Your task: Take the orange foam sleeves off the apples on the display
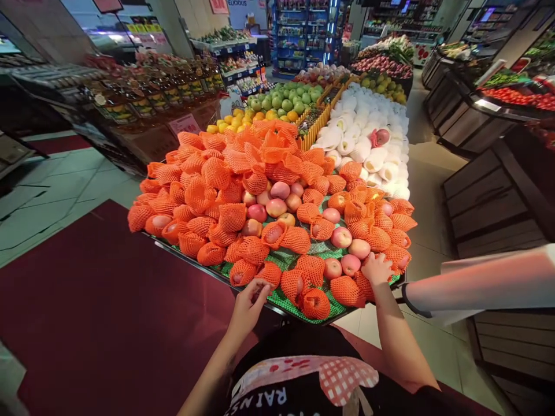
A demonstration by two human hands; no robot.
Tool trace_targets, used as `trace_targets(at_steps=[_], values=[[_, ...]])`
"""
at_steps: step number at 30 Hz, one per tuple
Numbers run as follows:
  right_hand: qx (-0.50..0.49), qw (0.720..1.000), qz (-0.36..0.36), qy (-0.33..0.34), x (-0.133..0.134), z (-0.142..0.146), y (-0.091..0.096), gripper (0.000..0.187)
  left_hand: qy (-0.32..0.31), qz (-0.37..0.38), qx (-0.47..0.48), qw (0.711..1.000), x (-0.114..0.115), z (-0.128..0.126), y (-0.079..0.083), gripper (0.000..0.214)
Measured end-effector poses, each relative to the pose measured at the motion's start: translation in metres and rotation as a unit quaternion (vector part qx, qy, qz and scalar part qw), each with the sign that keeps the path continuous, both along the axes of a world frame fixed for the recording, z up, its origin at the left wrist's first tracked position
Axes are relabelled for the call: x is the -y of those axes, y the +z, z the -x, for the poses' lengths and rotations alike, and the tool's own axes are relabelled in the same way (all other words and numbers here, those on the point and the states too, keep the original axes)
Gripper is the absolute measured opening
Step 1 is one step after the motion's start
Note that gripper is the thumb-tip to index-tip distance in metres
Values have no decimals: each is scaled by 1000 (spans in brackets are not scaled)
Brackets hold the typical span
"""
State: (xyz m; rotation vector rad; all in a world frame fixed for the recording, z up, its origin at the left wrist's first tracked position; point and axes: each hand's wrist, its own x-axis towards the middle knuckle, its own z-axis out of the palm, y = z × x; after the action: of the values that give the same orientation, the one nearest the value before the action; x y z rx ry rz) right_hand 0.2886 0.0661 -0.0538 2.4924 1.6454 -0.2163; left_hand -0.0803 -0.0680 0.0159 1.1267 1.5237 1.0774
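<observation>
My left hand [252, 299] is at the front edge of the fruit stand, thumb and fingers brought together in a pinch. It sits against an apple in orange foam netting [269, 273]; whatever the fingertips hold is too small to tell. My right hand [377, 269] reaches over the front right corner, with its fingers curled down on a netted apple [363, 283] that they partly hide. Close to it lie bare red apples [350, 264]. Another netted apple [315, 304] stands at the front between my hands, on the green mat [284, 300].
A heap of netted apples [203, 185] rises at the left. White-netted fruit [359, 121], oranges [236, 121] and green apples [286, 98] lie behind. A roll of plastic bags [485, 286] juts out at the right. Bottles [143, 104] stand on the left.
</observation>
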Motion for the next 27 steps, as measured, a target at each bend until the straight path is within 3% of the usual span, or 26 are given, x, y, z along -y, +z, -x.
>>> trace_targets(at_steps=[3, 6, 9, 12, 16, 20, 24, 27], values=[[-56, 998, -10, 14, 19, -15, 3, 65, 29, -46, -24, 998, -16, 23, 2, 31], [-163, 981, -92, 48, 58, -30, 5, 84, 46, -89, -52, 994, -38, 46, 9, 29], [-224, 954, -177, 90, 109, -33, 3, 79, 60, -133, -81, 986, -67, 62, 16, 28], [-252, 938, -220, 93, 154, -24, -4, 72, 33, -188, -103, 976, -107, 64, 21, 27], [-250, 931, -261, 59, 189, -3, -11, 65, -48, -222, -45, 973, -182, 41, 29, 33], [-253, 922, -288, 56, 201, 11, -4, 56, -98, -228, -10, 969, -267, 2, 48, 37], [-234, 916, -322, 42, 203, 13, 11, 52, -55, -163, -112, 979, -340, -29, 70, 36], [-226, 911, -344, 28, 200, 10, 20, 49, -8, -107, -177, 978, -373, -39, 76, 38]])
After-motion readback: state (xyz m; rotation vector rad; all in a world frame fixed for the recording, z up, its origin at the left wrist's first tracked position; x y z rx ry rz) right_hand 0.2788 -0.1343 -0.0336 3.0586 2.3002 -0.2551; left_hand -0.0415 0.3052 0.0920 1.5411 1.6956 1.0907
